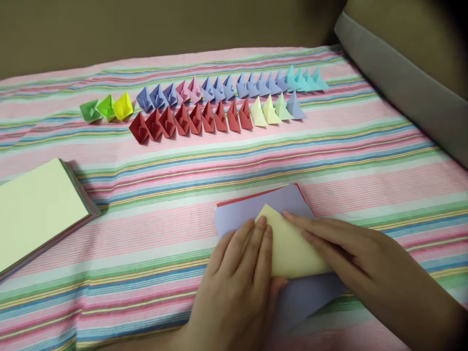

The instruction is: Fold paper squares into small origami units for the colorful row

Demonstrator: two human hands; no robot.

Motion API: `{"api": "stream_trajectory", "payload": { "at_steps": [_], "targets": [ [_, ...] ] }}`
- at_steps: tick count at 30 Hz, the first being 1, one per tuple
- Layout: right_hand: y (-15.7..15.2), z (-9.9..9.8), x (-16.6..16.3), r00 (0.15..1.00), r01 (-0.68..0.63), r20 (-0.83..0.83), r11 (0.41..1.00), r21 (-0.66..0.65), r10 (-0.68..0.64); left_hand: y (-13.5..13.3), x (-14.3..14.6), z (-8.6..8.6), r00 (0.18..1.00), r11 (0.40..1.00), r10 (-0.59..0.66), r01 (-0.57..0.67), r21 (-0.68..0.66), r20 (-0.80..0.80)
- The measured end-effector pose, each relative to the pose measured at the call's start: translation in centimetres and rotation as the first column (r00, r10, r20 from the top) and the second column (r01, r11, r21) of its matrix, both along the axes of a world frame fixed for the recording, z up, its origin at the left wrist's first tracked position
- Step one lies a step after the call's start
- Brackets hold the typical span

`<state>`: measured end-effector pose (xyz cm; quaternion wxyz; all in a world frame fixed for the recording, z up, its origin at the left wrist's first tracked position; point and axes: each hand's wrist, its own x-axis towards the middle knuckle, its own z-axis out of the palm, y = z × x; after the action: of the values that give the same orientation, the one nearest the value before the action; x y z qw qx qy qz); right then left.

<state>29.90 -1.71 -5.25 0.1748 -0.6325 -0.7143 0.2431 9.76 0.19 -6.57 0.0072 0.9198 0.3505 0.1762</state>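
Observation:
A pale yellow sheet of paper (292,248), folded to a peak at its far end, lies on lavender paper (303,302). My left hand (237,278) rests over its left side, fingers stretched out flat and the thumb near the bottom edge. Along the slanted right edge lie the extended fingers of my right hand (351,248), touching the paper. A strip of red paper (256,196) shows under the far edge of the lavender paper. My hands hide part of the yellow sheet's left and right sides.
Beyond my hands, rows of small folded paper boats stand on the striped cloth (164,234), among them a red boat (139,128), a yellow boat (123,106) and a turquoise boat (319,80). A thick stack of paper (40,209) lies at the left. A grey edge (398,83) borders the right.

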Motion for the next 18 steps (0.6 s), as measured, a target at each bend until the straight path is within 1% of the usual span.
{"api": "stream_trajectory", "payload": {
  "at_steps": [4,7,9,10,12,14,16,18],
  "targets": [
    [0.1,0.1,-0.1,0.999,0.048,-0.012,0.999,-0.010,-0.048,0.0,0.0,-0.1,1.000,1.000,0.005,-0.005,-0.008,-0.005],
    [0.3,0.6,0.3,0.996,0.085,0.008,0.996,-0.024,-0.085,0.0,0.0,-0.1,1.000,1.000,0.003,-0.003,-0.012,-0.006],
    [0.4,1.1,0.7,0.991,0.127,0.038,0.992,-0.001,-0.127,0.0,0.1,0.0,1.000,1.000,0.005,-0.005,-0.013,-0.001],
    [0.4,1.4,0.7,0.989,0.135,0.053,0.990,0.031,-0.137,0.0,0.1,0.0,1.000,1.000,0.007,-0.007,-0.015,0.000],
    [0.4,1.8,0.4,0.993,0.090,0.071,0.989,0.119,-0.099,0.0,0.1,0.1,1.000,1.000,0.009,-0.009,-0.019,0.000],
    [0.4,2.0,-0.4,0.998,-0.026,0.065,0.982,0.187,0.014,-0.1,0.1,0.1,1.000,1.000,0.009,-0.010,-0.026,-0.002],
    [0.4,1.8,-1.5,0.991,-0.131,0.038,0.967,0.217,0.126,-0.1,0.1,0.1,1.000,0.999,0.012,-0.012,-0.030,-0.003],
    [0.5,1.3,-2.5,0.983,-0.182,0.045,0.956,0.231,0.176,-0.1,0.1,0.2,1.000,0.999,0.014,-0.015,-0.030,-0.005]
  ]
}}
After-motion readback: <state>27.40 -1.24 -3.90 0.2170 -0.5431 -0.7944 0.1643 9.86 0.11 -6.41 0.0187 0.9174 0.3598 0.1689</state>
